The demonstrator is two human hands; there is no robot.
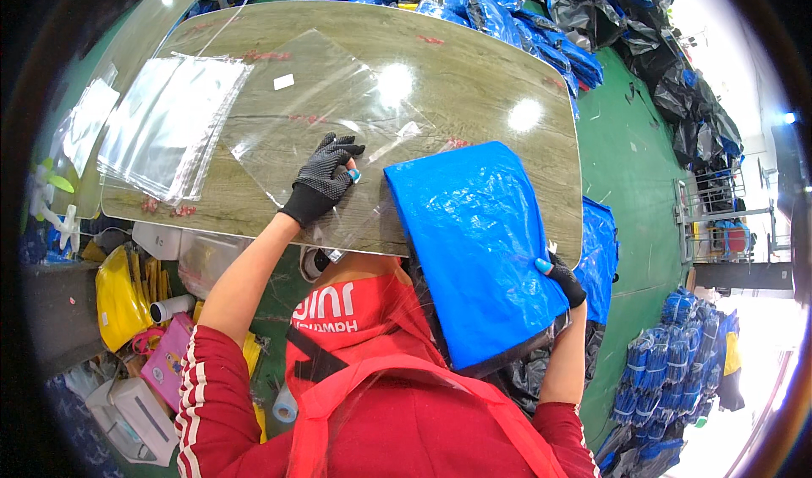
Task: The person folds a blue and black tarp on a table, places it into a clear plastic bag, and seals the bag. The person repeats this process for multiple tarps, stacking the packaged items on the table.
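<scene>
My left hand (328, 173), in a black dotted glove that leaves a fingertip bare, rests on a clear plastic bag (304, 89). The bag lies slantwise on the wood-patterned table (491, 80), and the hand's fingers are stretched out and somewhat apart. At the table's right front edge my right hand (565, 282), gloved the same way, grips a folded blue tarp sheet (474, 241) by its side. Its thumb lies on top, while the other fingers are hidden underneath. The tarp has a dark underside and overlaps the table, partly hanging over its edge.
Clear bags (173, 123) lie stacked on the table's left, beside a small white label (283, 81). Blue packed bundles (491, 13) are heaped beyond the far edge. More bundles (668, 359) stand on the green floor at right. Yellow folded items (123, 296) sit at lower left.
</scene>
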